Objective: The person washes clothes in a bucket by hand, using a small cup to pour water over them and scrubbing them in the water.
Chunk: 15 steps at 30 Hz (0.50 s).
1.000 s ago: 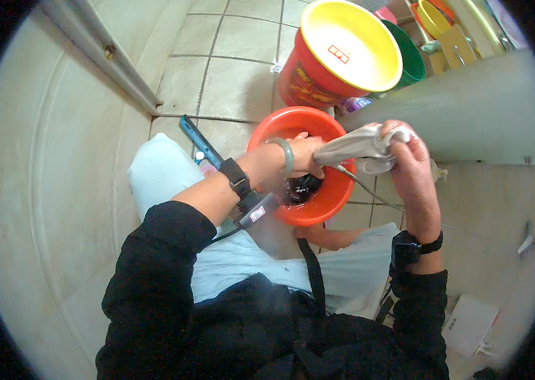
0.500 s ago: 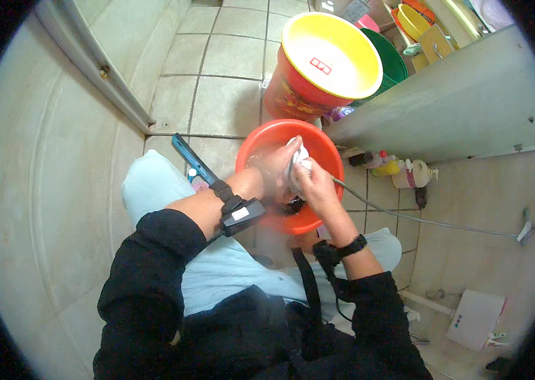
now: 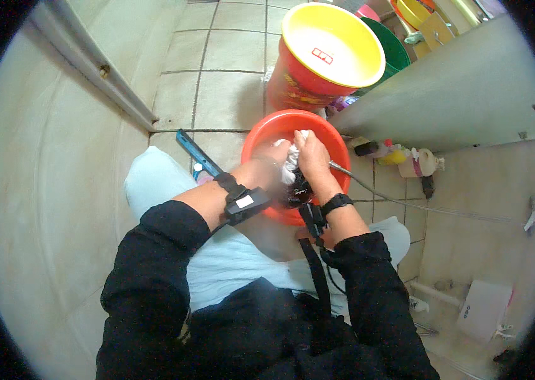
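Note:
A red-orange basin stands on the tiled floor between my knees. Over it, both fists grip a bunched white cloth, whose wet-looking folds run between them. My left hand is closed at the cloth's left side, partly blurred by a hazy patch in the picture. On the other side my right hand wraps round the upper end, its knuckles upward. Below the cloth lies something dark and shiny in the basin; its kind cannot be made out.
Beyond the basin stands a red bucket topped by a yellow basin, with a green tub behind. A grey hose runs from the basin's right side to the wall. Several bottles line the partition's foot.
My right hand has turned over and moved slightly up, knuckles now on top. The white cloth, bunched before, is now drawn out between both fists. The view has shifted a little.

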Each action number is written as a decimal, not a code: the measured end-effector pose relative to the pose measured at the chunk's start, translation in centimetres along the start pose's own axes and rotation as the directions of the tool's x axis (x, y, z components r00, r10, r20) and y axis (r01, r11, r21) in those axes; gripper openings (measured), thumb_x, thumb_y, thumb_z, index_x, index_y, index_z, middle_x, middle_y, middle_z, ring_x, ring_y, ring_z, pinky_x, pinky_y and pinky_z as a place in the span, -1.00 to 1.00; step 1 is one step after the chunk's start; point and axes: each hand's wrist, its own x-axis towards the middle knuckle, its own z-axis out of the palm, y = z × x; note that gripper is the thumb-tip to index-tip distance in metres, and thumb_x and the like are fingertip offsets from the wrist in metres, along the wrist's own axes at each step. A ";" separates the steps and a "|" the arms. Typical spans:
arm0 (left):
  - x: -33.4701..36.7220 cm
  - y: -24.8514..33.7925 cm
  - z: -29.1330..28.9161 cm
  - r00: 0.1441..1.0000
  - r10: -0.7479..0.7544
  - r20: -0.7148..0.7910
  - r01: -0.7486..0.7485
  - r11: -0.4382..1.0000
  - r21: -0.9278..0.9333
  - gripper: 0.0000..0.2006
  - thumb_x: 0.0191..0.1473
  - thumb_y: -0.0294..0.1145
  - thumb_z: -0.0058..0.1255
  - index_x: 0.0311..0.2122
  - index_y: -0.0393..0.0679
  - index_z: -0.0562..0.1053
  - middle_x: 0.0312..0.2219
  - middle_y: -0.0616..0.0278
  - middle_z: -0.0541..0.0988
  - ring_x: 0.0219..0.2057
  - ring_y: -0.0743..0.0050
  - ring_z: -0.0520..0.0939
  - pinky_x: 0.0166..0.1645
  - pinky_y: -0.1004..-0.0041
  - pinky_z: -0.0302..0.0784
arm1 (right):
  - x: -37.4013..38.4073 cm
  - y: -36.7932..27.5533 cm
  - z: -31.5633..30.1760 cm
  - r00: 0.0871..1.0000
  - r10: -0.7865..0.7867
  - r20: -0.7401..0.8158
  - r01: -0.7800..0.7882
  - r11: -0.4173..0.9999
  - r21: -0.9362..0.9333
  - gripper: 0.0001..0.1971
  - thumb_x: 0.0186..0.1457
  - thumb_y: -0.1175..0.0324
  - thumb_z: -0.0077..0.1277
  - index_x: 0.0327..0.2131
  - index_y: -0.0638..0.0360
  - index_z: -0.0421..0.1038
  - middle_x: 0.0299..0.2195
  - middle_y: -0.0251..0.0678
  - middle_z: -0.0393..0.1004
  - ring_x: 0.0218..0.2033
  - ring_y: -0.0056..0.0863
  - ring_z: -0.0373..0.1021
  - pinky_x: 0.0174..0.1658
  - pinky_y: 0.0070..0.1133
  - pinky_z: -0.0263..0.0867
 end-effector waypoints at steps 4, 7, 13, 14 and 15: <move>-7.7 4.2 5.5 0.982 0.184 0.034 -0.187 0.951 0.245 -0.67 0.12 -0.03 -0.25 -0.30 -0.07 0.42 -0.47 0.27 0.49 -0.49 0.37 0.50 -0.46 0.35 0.41 | -0.4 4.9 -1.0 0.990 -0.116 -0.081 0.108 0.989 -0.097 -0.63 0.09 0.29 -0.10 -0.03 0.18 0.21 -0.09 -0.04 0.34 -0.05 -0.18 0.28 -0.02 -0.37 0.20; -6.3 4.4 3.9 0.983 -0.079 0.166 0.092 0.993 -0.073 -0.56 0.11 0.12 -0.32 -0.39 -0.04 0.41 -0.61 0.31 0.43 -0.62 0.42 0.42 -0.56 0.41 0.34 | -1.9 3.2 -1.8 0.954 -0.263 0.147 0.147 0.831 0.537 -0.51 0.06 0.27 -0.08 0.06 0.19 0.14 -0.04 -0.08 0.29 0.02 -0.25 0.23 0.06 -0.42 0.14; -11.1 8.3 7.0 0.930 -0.085 0.357 -0.045 0.939 0.340 -0.36 0.11 0.26 -0.54 -0.44 -0.13 0.41 -0.77 0.34 0.32 -0.77 0.45 0.33 -0.68 0.50 0.25 | -4.9 2.2 -6.2 0.951 -0.266 0.157 0.164 0.866 0.473 -0.08 -0.24 0.44 0.24 0.18 0.22 -0.14 0.07 -0.05 0.14 0.09 -0.29 0.15 0.09 -0.45 0.14; -10.8 8.1 6.6 0.873 0.216 0.437 -0.400 0.830 0.389 -0.42 0.12 0.22 -0.48 -0.33 -0.16 0.37 -0.67 0.28 0.36 -0.74 0.43 0.37 -0.67 0.46 0.30 | -4.9 0.9 -7.0 0.943 -0.297 0.149 0.220 0.895 0.389 -0.05 -0.25 0.45 0.24 0.19 0.17 -0.16 0.04 -0.09 0.18 0.05 -0.31 0.19 0.03 -0.44 0.20; -10.4 7.8 6.3 0.728 0.490 0.480 -0.682 0.591 0.430 -0.46 0.13 0.17 -0.42 -0.22 -0.18 0.32 -0.57 0.22 0.40 -0.71 0.41 0.40 -0.66 0.41 0.34 | -5.1 -0.4 -7.7 0.936 -0.335 0.108 0.268 0.877 0.399 -0.06 -0.26 0.48 0.23 0.19 0.15 -0.15 0.01 -0.12 0.21 0.02 -0.31 0.22 0.01 -0.44 0.23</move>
